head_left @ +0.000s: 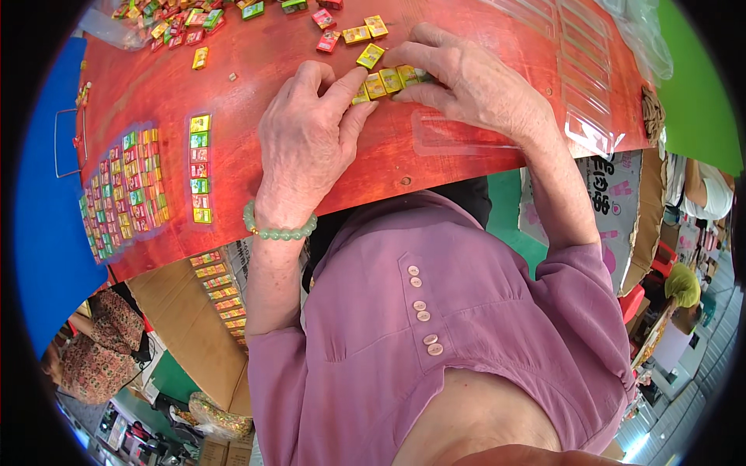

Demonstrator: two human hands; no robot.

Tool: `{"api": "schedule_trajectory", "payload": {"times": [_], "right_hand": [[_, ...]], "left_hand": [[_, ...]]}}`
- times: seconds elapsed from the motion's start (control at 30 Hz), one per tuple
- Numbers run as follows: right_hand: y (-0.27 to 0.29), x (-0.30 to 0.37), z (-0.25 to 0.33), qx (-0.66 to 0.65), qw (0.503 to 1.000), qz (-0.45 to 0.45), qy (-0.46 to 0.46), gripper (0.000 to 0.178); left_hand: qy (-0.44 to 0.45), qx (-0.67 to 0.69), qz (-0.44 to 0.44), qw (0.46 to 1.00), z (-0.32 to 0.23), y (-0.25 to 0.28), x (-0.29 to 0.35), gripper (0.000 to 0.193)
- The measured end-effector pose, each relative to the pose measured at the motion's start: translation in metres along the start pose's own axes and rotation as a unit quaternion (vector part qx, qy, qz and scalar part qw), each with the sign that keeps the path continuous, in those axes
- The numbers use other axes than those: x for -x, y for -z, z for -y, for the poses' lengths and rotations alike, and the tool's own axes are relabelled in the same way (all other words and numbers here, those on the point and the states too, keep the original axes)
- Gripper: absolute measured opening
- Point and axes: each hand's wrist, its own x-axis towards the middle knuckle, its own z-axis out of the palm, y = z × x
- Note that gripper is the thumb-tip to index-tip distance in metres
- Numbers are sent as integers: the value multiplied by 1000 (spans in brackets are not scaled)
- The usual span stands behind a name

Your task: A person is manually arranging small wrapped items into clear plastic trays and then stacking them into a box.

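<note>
A short row of small yellow boxes (382,81) lies on the red tabletop between my hands. My left hand (305,140), with a green bead bracelet at the wrist, has its thumb and forefinger closed on the row's left end. Around the right end, my right hand (482,87) curls its thumb and fingers, partly hiding the boxes there. Just above the row sits a single loose yellow box (371,55). Farther off are two more yellow boxes (357,35) and some red boxes (327,41). An empty clear plastic tray (458,144) rests below my right hand.
A pile of mixed coloured boxes (183,27) is at the far left. One filled strip (200,169) and a block of filled strips (128,190) lie left. Clear trays (587,85) line the right side. An open carton (175,318) holding strips stands below the table's left edge.
</note>
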Motion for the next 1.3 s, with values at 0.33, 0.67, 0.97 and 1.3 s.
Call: {"api": "schedule_trajectory", "payload": {"times": [0.33, 0.67, 0.97, 1.3], "right_hand": [[5, -7, -8, -18, 999, 29, 33, 27], [41, 55, 16, -1, 999, 4, -50, 21], [12, 108, -6, 17, 989, -106, -98, 29], [11, 121, 3, 55, 987, -128, -78, 29]], "left_hand": [[-7, -15, 3, 1000, 2, -3, -4, 30], [-38, 17, -1, 999, -50, -9, -9, 27], [-79, 33, 31, 996, -75, -38, -11, 25], [-105, 13, 46, 993, -84, -35, -13, 26]]}}
